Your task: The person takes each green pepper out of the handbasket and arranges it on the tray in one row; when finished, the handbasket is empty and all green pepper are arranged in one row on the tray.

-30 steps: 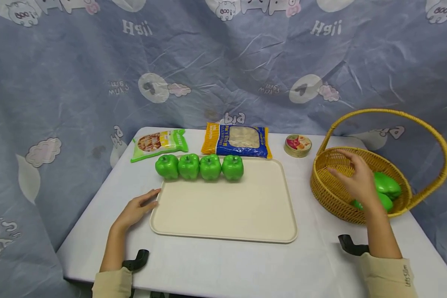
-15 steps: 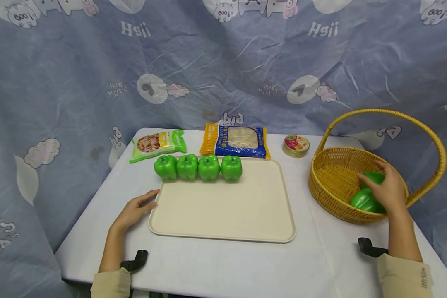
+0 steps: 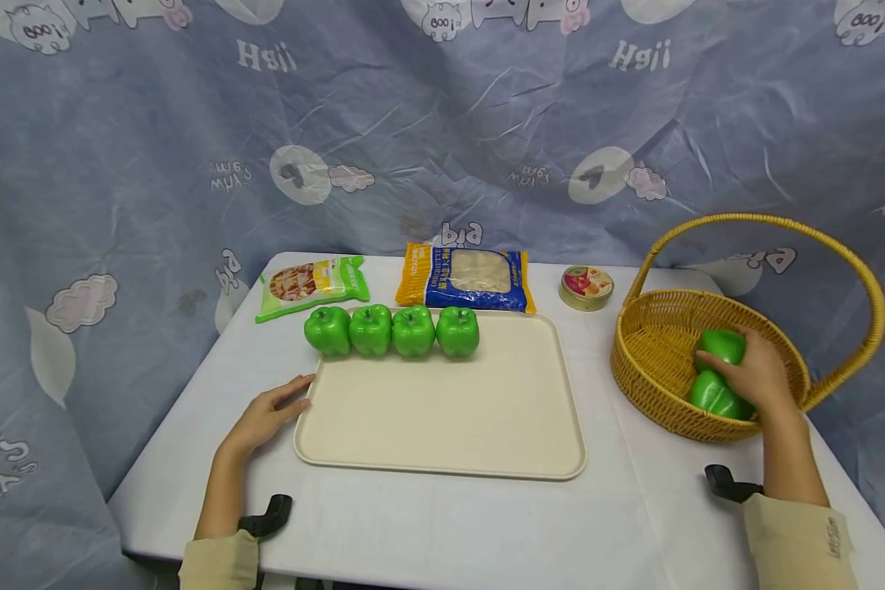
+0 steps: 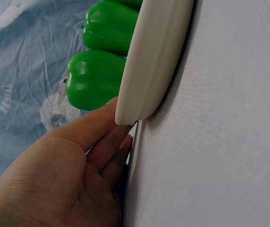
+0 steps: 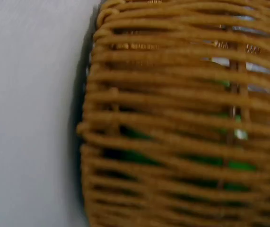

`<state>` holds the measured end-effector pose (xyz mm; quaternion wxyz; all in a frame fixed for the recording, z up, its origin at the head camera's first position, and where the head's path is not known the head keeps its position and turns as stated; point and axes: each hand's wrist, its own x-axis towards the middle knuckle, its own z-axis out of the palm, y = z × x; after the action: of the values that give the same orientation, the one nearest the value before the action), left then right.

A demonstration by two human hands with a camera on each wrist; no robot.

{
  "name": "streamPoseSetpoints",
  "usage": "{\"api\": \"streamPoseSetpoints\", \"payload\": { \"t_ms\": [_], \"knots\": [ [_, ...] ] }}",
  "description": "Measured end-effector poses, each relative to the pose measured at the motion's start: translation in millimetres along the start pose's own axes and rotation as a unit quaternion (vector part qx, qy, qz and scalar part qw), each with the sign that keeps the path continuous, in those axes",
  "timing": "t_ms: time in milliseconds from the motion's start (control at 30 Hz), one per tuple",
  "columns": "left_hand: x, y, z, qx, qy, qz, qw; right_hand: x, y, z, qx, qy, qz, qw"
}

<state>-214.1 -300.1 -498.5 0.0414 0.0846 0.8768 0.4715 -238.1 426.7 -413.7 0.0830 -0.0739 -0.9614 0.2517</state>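
Note:
In the head view my right hand (image 3: 760, 373) reaches into the wicker basket (image 3: 656, 401), thumb and fingers around a green bell pepper (image 3: 721, 346). A second bell pepper (image 3: 715, 395) lies just below it in the basket. The right wrist view shows mostly the basket's woven side (image 5: 172, 99), with green glimpsed through the gaps; the hand is hidden there. My left hand (image 3: 265, 418) rests on the table with relaxed fingers touching the left edge of the cream tray (image 3: 442, 418). A row of several green bell peppers (image 3: 371, 330) stands along the tray's back edge.
Behind the tray lie a green snack bag (image 3: 313, 287) and a blue and yellow packet (image 3: 472, 279). A round tin (image 3: 586, 288) stands between packet and basket. The basket's tall handle (image 3: 763, 219) arches over its opening. A blue printed curtain (image 3: 442, 147) hangs behind the table.
My right hand has moved right and down into the basket, then taken hold of a bell pepper and shifted it slightly left. The left hand has stayed at the tray.

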Motion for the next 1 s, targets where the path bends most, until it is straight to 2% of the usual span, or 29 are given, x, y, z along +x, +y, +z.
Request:
{"api": "streamPoseSetpoints", "payload": {
  "t_ms": [133,467,767,1000],
  "knots": [
    [0.4,-0.2,0.5,-0.001,0.0,-0.003,1.0,5.3,-7,5,-0.008,-0.022,-0.012,0.9997],
    [0.5,0.2,0.6,0.0,0.0,-0.007,1.0,16.0,-17,15,-0.012,-0.04,-0.058,0.9975],
    [1.5,-0.3,0.4,0.005,0.0,-0.005,1.0,11.6,-18,13,0.003,-0.064,-0.009,0.9979],
    [0.4,1.3,0.3,0.005,-0.001,-0.004,1.0,6.9,-20,15,0.028,-0.011,0.008,0.9995]
  ]
}}
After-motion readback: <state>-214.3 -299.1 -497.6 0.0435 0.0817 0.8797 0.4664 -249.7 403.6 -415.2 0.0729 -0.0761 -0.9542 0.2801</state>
